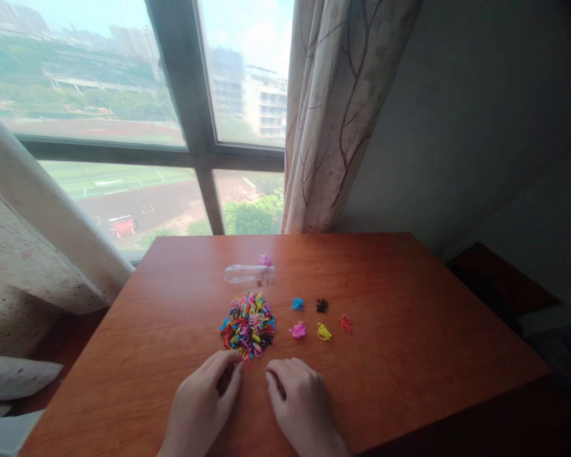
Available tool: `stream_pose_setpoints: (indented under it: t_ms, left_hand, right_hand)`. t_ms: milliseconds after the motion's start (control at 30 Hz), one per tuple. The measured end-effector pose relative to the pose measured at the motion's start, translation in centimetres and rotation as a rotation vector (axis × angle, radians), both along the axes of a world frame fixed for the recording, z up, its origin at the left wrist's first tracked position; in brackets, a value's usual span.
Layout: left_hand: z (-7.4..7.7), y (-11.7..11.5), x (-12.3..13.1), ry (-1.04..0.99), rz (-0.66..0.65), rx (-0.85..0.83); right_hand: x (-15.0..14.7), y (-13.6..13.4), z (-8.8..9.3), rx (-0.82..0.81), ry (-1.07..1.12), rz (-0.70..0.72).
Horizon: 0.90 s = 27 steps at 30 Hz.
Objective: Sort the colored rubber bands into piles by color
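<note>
A heap of small mixed-colour elastic bands (pixel 249 324) lies on the wooden table. At its near edge is my left hand (pixel 207 397), thumb and forefinger brought together. A bit of red band (pixel 246 362) shows right by those fingertips; whether it is pinched or just lying there I cannot make out. Just to the right, my right hand (pixel 299 397) rests on the table with its fingers curled in and no band showing in it. Beyond it are small separate clusters: blue bands (pixel 297 304), black bands (pixel 321 305), pink bands (pixel 297 330), yellow bands (pixel 324 332) and red bands (pixel 345 324).
Behind the heap lies a clear plastic tube or bottle (pixel 247 273) on its side, with a purple piece (pixel 264 259) next to it. The wooden table (pixel 409 355) ends at a window (pixel 200 146) flanked by curtains (pixel 328 114); a wall (pixel 457 127) stands to the right.
</note>
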State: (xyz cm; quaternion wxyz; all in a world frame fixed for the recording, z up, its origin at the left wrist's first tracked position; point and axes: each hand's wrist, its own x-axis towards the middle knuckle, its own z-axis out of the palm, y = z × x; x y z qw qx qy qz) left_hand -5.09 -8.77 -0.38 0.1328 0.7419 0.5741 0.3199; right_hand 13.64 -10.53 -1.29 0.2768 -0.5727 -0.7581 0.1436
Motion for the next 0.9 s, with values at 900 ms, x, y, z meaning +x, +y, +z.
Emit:
stream_pose_setpoints:
  t_ms: [900]
  left_hand:
    - [-0.7,-0.3,0.9,-0.071,-0.08,-0.018]
  right_hand:
    - [10.6,2.7,-0.5,0.122,0.02,-0.359]
